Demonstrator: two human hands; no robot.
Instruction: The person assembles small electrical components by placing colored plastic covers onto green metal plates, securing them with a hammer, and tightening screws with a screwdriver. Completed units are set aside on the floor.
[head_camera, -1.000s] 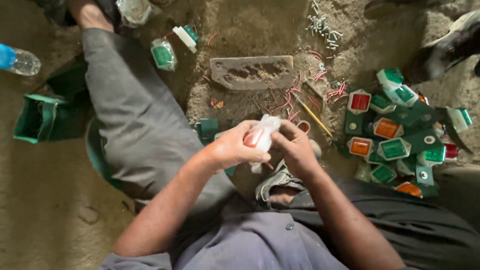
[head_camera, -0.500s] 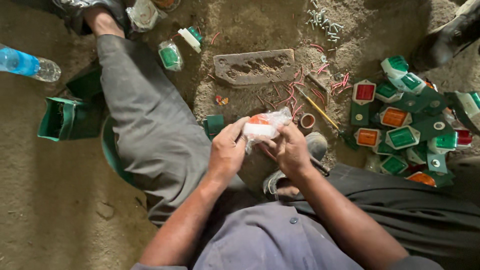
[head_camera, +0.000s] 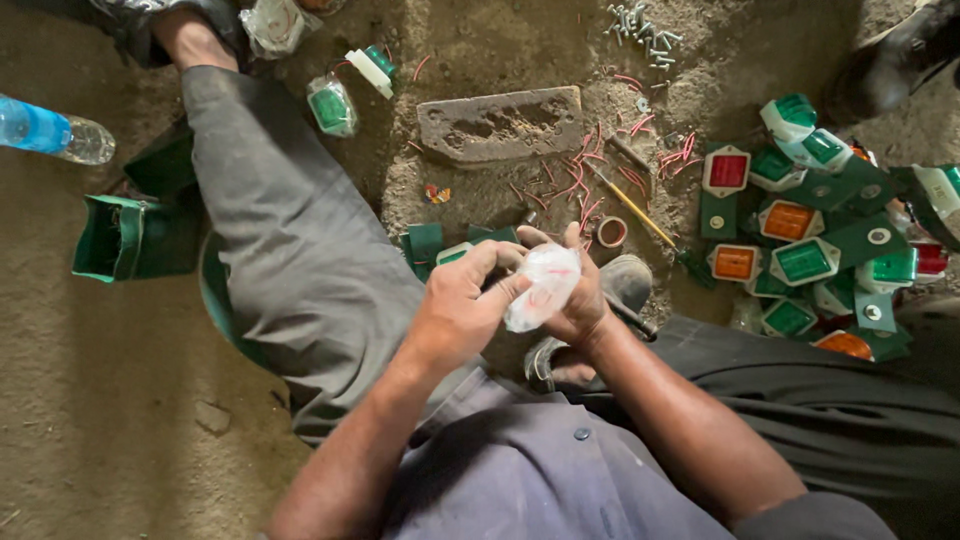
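- Sitting on a dirt floor (head_camera: 120, 420) with legs spread, a person in grey clothing works a small clear plastic bag (head_camera: 541, 286) between both hands, seen from above.
- Closed around the bag from the left, the left hand (head_camera: 462, 305) has its thumb and fingertips pinching the plastic; the bag is whitish, crumpled, and shows faint red marks inside.
- Cupped behind and under the bag, the right hand (head_camera: 578, 295) has its fingers curled around the far side, the thumb pointing up past the top edge; the bag sits held between the two hands, above the person's lap and a worn sandal (head_camera: 610, 300).
- Heaped to the right on the floor is a pile of green lamp housings (head_camera: 830, 250) with red, orange and green lenses, well apart from the hands.
- Lying just beyond the hands are scattered short red wire pieces (head_camera: 585, 180), a yellow-handled tool (head_camera: 632, 210) and a small roll of tape (head_camera: 611, 231).
- Set flat in the dirt farther out is a grey rectangular slab (head_camera: 500, 122) with hollows in its face; a cluster of screws (head_camera: 637, 20) lies near the top edge.
- Resting at the far left is a blue-tinted plastic water bottle (head_camera: 45, 128) on its side, with a green box-shaped part (head_camera: 125, 238) just beside the person's left leg.
- Two more bagged green parts (head_camera: 332, 105) lie near the person's left knee.
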